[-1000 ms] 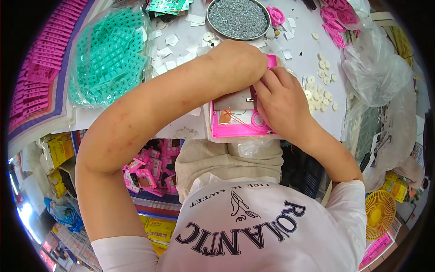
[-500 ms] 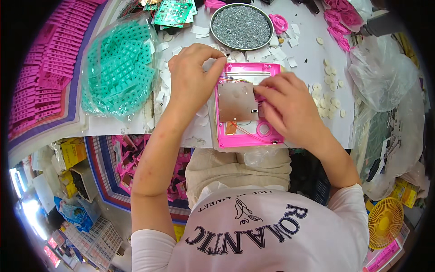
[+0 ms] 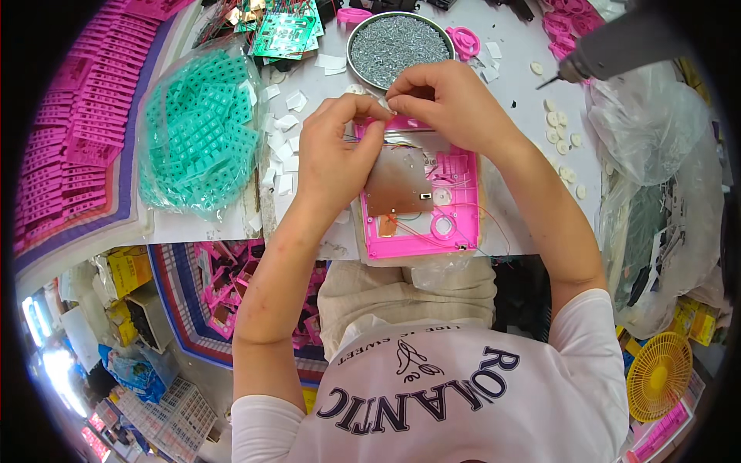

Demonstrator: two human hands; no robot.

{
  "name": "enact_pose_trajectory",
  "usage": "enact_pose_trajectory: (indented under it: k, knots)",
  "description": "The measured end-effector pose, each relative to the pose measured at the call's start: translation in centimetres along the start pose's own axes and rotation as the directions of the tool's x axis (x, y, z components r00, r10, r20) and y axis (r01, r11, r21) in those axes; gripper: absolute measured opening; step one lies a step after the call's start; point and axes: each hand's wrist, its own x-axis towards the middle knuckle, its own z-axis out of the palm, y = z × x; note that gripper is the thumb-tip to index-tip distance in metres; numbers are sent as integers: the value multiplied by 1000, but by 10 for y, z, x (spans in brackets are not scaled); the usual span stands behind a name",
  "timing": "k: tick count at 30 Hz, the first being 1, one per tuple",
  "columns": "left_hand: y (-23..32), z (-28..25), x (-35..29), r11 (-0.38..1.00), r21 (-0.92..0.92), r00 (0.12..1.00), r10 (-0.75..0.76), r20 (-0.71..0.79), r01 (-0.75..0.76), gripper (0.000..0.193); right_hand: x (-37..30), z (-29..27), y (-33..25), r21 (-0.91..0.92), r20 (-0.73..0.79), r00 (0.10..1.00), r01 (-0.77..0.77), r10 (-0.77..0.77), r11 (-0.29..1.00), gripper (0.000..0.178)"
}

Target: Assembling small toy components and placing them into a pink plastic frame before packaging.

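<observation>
A pink plastic casing (image 3: 465, 185) lies at the near edge of the table in front of me, its inside facing up. A brown circuit board (image 3: 397, 181) sits in its left half, with thin wires around it and a small copper-coloured piece (image 3: 387, 225) below. My left hand (image 3: 336, 147) reaches over the casing's far left corner, thumb and fingertips pinched together. Close beside it, my right hand (image 3: 448, 100) is also pinched, over the casing's far edge. What the fingertips hold is too small and hidden to name.
Beyond the hands stands a round dish (image 3: 454, 48) of small screws (image 3: 397, 46). An electric screwdriver (image 3: 610, 48) hangs at upper right, above white discs (image 3: 563, 131). A clear bag of teal keypads (image 3: 201, 131) lies left, near green circuit boards (image 3: 285, 31) and paper scraps (image 3: 287, 122).
My right hand has left the board's right side and come up to the far edge, beside my left fingertips. The casing's right half is uncovered. The screwdriver shows further into view.
</observation>
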Motion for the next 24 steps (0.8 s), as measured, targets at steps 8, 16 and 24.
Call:
enact_pose_trajectory:
  k: [8,16,24]
  knots:
    - [18,-18,0,982,-157,948,-52,315,106,21,-34,9,-8,-179,-209,819,505,-534,844,19]
    - [18,-11,-12,971,135,976,180,125,-197,9,-65,-2,-12,-288,-195,860,410,-472,865,38]
    - [18,-3,-9,931,136,937,321,140,-339,8,-70,-2,-14,-415,-81,883,391,-462,821,48]
